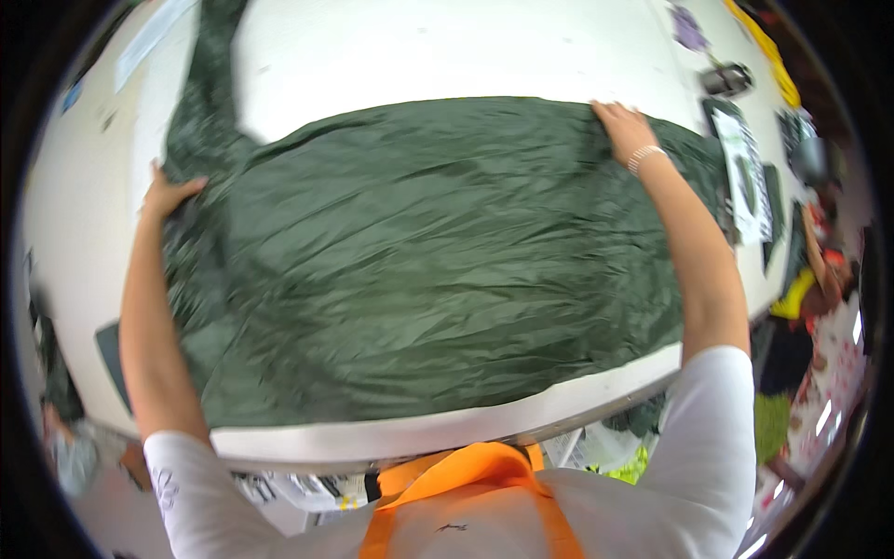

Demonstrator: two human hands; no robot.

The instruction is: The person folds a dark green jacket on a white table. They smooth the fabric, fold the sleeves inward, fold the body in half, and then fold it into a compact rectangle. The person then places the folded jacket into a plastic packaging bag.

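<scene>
A dark green garment (438, 252) of thin, wrinkled fabric lies spread across the white table (400, 51). A narrow sleeve-like strip (216, 65) of it runs up the far left side. At the garment's left edge is my left hand (171, 193), thumb and fingers spread on or beside the bunched cloth. My right hand (626, 132), with a pale bracelet on its wrist, rests flat on the cloth near the far right edge. Neither hand visibly grips anything, though how firmly each presses cannot be made out.
On the right stand a dark metallic cylinder (726, 79), a purple cloth (689, 28) and flat packets (740, 172). A dark flat piece (114, 359) lies at the left table edge. Another person (808, 279) is at work on the right. Bags (605, 452) sit below the near edge.
</scene>
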